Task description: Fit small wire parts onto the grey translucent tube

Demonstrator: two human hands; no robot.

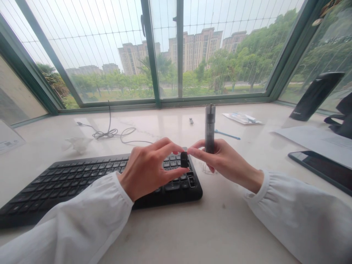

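My left hand (150,167) hovers over the right end of a black keyboard (68,181) and pinches a small black keycap (184,160) between thumb and fingers. My right hand (224,161) is closed around a grey, see-through tube-shaped tool (210,126) held upright, its top standing clear above my fingers. The fingertips of the two hands almost meet beside the keycap. Both arms wear white sleeves.
A thin black cable (112,132) lies coiled behind the keyboard on the pale marble sill. A dark tablet (321,168) and papers (316,141) are at the right. A black upright device (315,96), a blue pen (227,134) and a leaflet (242,118) lie toward the window.
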